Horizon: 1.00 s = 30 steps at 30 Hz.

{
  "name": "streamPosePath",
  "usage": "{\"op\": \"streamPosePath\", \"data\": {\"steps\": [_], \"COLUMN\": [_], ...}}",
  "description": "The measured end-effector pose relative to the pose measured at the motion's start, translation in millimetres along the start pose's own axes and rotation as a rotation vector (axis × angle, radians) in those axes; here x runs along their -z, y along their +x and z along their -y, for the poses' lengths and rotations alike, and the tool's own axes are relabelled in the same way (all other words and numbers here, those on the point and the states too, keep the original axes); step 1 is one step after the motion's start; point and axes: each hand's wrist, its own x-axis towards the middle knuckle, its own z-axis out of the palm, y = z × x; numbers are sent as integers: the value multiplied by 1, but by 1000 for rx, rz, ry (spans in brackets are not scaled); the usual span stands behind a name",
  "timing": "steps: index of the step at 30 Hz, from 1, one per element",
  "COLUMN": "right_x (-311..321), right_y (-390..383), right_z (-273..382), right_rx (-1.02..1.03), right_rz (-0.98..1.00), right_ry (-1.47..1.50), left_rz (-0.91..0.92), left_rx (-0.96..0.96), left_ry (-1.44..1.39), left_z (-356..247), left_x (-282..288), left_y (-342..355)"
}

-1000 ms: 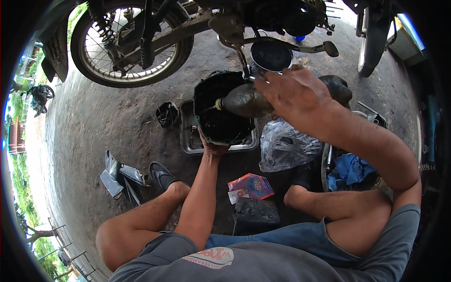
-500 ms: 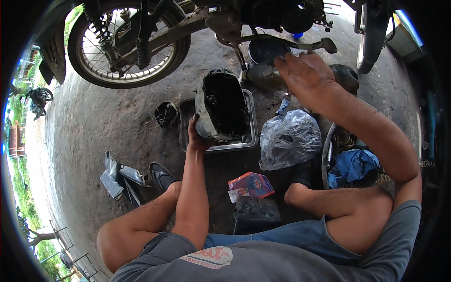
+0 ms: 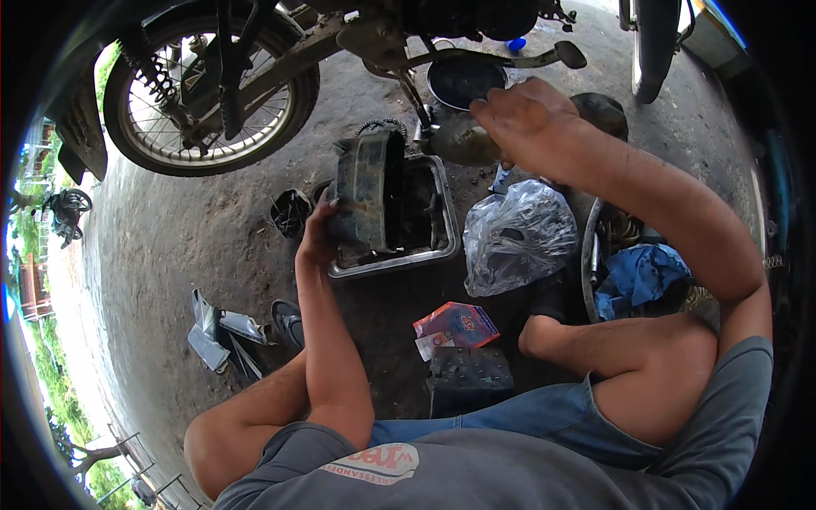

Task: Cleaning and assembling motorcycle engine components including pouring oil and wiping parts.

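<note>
- The left hand [image 3: 317, 234] is at the near left of the metal tray [image 3: 399, 266], wrist nearly straight, its forearm [image 3: 330, 323] running up from the lower edge of the view.
- Its fingers are clamped on the engine casing [image 3: 359, 200]; the thumb lies against the outer wall, and the other fingers are mostly hidden.
- The casing stands tilted on its side over the left part of the tray, its open face turned toward the tray's right edge. Whether it touches the tray cannot be told.
- The right arm [image 3: 659, 187] bends sharply at the elbow, which juts out to the right; the forearm slants inward above the plastic bag [image 3: 523, 238] and the blue cloth [image 3: 642, 274].
- The right hand [image 3: 534, 119] is palm down, knuckles up, fingers curled and closed round the dark plastic bottle [image 3: 459, 143].
- That bottle lies nearly level beyond the tray's far right corner, its narrower end pointing left, just beside the motorcycle's stand [image 3: 412, 98].
- A cup of wires [image 3: 291, 212] sits on the floor [image 3: 212, 246] off the tray's left edge.
</note>
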Motion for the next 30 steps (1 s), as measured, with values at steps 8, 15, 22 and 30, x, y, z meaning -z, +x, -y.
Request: {"op": "streamPosePath", "data": {"steps": [8, 15, 22, 30], "right_x": [-4, -1, 12, 32], "right_y": [4, 5, 5, 14], "right_z": [5, 0, 11, 33], "right_rx": [-115, -41, -30, -71], "right_rz": [141, 110, 143, 500], "right_ry": [-34, 29, 89, 303], "left_rz": [-119, 13, 3, -20], "left_rx": [-48, -137, -159, -205], "left_ry": [110, 182, 198, 212], "left_z": [-20, -43, -52, -57], "left_x": [-12, -34, -47, -48], "left_y": [-2, -10, -18, -19]}}
